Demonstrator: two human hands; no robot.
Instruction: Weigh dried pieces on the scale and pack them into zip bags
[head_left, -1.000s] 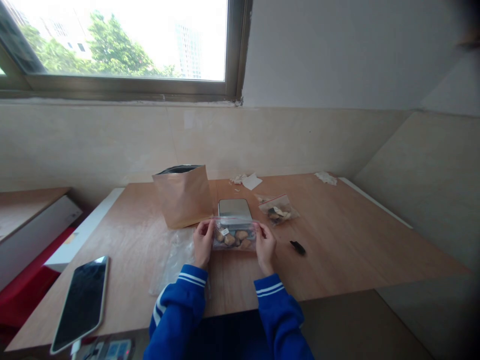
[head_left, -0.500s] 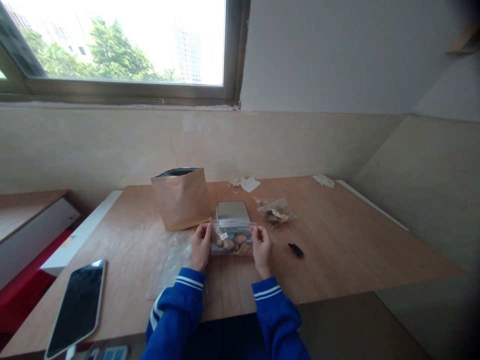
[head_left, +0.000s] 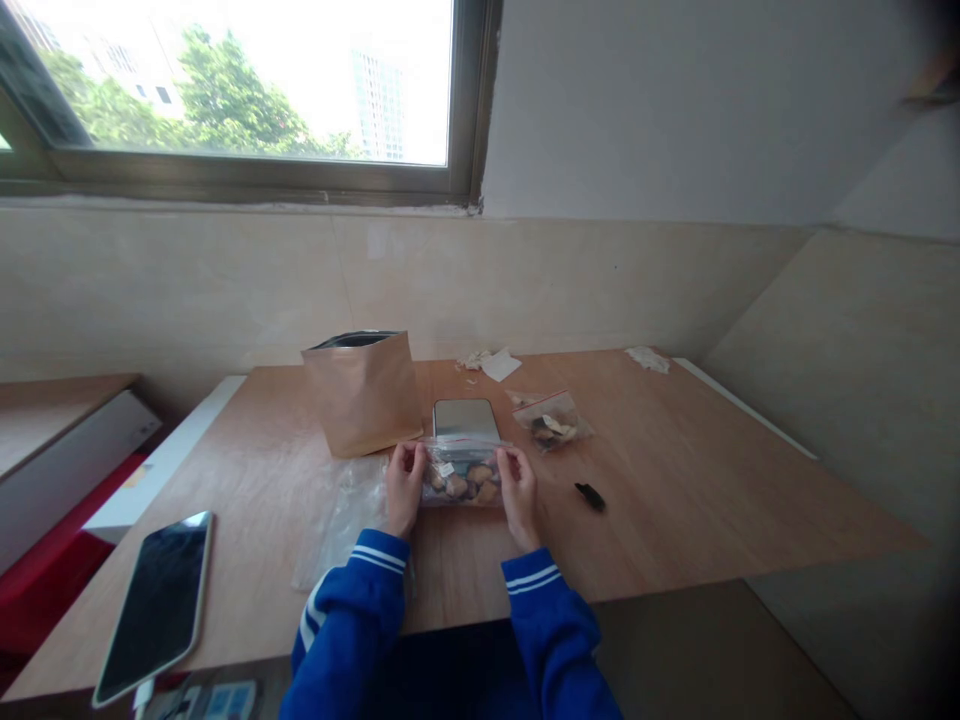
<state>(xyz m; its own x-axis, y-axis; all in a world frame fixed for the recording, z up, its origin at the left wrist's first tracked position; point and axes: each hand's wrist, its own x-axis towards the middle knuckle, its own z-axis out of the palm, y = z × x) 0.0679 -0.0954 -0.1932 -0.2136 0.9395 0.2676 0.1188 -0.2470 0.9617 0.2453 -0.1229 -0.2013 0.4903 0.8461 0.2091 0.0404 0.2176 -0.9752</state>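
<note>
A clear zip bag (head_left: 463, 490) with several brown, stone-like pieces and a small white label inside is held up between my hands. My left hand (head_left: 406, 487) pinches its upper left corner. At the upper right corner, my right hand (head_left: 517, 494) is closed on the bag's edge. Just behind the bag lies a flat digital scale (head_left: 465, 418), its near part hidden by the bag. An open brown paper pouch (head_left: 365, 393) stands behind my left hand. An empty-looking clear plastic bag (head_left: 341, 525) lies flat beside my left wrist.
Right of the scale lies another zip bag (head_left: 553, 422) with dark and pale pieces. A small black object (head_left: 591, 497) is nearer me. Paper scraps (head_left: 501, 365) lie by the wall, and a tablet or large phone (head_left: 156, 605) with a cable at front left.
My right hand has shifted slightly left along the top of the zip bag, so my hands are a little closer together. Both still grip it.
</note>
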